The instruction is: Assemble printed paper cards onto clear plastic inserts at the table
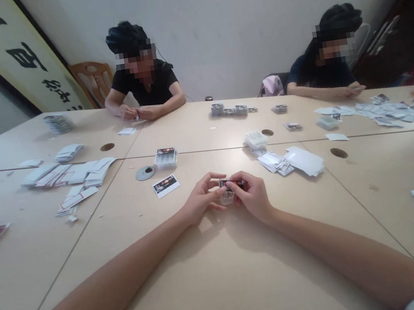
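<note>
Between both hands is a small clear plastic box [227,197], held just above the table. A dark printed label [238,184] lies along its top edge. My left hand [205,195] grips the box from the left, fingers curled round its far side. With thumb and fingers pinched, my right hand [250,193] presses on the label at the box's right end. Left of the hands lies a white card with a dark print [166,185]. Behind that card stands a short stack of clear boxes [166,158], the top one bearing a dark label.
Paper sheets [70,174] lie at the left, more clear boxes [255,140] and label sheets [303,160] at the right. A grey disc [145,173] sits by the stack. Across the table sit two people [141,82] [327,62], their hands busy with small pieces.
</note>
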`<control>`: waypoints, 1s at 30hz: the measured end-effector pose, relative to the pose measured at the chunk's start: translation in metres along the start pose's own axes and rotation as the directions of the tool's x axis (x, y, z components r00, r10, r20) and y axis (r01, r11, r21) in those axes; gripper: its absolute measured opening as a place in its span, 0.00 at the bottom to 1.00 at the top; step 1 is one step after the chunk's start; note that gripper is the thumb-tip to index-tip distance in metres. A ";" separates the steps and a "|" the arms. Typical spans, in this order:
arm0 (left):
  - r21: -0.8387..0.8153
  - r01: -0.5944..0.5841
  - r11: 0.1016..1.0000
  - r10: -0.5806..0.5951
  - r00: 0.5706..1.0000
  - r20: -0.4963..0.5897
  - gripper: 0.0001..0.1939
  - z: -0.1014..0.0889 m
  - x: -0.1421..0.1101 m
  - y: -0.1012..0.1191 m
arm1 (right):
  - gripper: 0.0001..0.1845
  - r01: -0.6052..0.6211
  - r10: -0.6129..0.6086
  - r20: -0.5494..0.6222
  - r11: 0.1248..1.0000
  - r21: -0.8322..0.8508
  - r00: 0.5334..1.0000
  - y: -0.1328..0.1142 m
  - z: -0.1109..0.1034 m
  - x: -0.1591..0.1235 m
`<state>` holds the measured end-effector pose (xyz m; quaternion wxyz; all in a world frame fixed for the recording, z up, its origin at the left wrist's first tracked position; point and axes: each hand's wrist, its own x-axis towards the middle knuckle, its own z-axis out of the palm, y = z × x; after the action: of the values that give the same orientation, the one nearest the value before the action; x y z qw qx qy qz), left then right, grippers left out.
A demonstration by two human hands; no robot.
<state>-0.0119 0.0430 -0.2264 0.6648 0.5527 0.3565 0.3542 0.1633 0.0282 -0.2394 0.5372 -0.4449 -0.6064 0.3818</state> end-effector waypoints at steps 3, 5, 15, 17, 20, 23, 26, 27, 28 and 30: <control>-0.061 0.004 0.998 -0.005 1.000 -0.027 0.26 0.006 -0.002 -0.002 | 0.11 -0.006 0.006 -0.007 1.000 0.009 1.000 0.000 0.000 0.000; -0.117 -0.006 0.993 0.002 0.999 -0.039 0.26 0.009 -0.002 -0.003 | 0.11 -0.003 0.003 -0.009 1.000 0.005 1.000 0.001 0.000 0.001; -0.095 -0.021 0.995 0.014 0.997 -0.070 0.26 0.008 -0.001 -0.002 | 0.08 0.030 -0.030 -0.012 0.999 -0.039 0.999 -0.001 0.000 -0.002; -0.086 -0.015 0.996 0.010 0.998 -0.064 0.25 0.007 -0.001 -0.003 | 0.09 0.035 -0.036 -0.013 0.997 -0.067 0.999 -0.001 0.000 -0.003; -0.135 -0.008 0.991 0.003 0.999 -0.042 0.22 0.005 0.000 -0.004 | 0.09 0.030 -0.032 -0.018 0.996 -0.087 0.999 0.000 0.000 -0.003; -0.191 -0.004 0.982 0.000 1.000 -0.019 0.20 0.002 0.001 -0.006 | 0.10 0.021 -0.022 -0.012 0.997 -0.073 1.000 0.001 0.001 -0.003; -0.192 0.009 0.981 -0.011 1.000 -0.009 0.19 0.001 0.002 -0.006 | 0.10 0.008 -0.008 0.001 0.999 -0.046 1.000 0.001 0.000 -0.003; -0.188 0.011 0.982 -0.013 1.000 -0.005 0.19 0.001 0.002 -0.006 | 0.10 0.004 -0.004 0.003 0.999 -0.040 1.000 0.001 0.000 -0.003; -0.183 0.014 0.983 -0.014 1.000 0.001 0.19 0.000 0.002 -0.005 | 0.10 0.003 -0.003 0.004 0.999 -0.036 1.000 0.001 0.000 -0.003; -0.177 0.014 0.984 -0.011 1.000 0.014 0.20 0.001 0.002 -0.005 | 0.10 0.005 -0.005 0.000 1.000 -0.030 1.000 0.001 0.001 -0.003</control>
<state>-0.0103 0.0434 -0.2309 0.7156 0.4916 0.3230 0.3768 0.1630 0.0255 -0.2415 0.5315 -0.4512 -0.6132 0.3714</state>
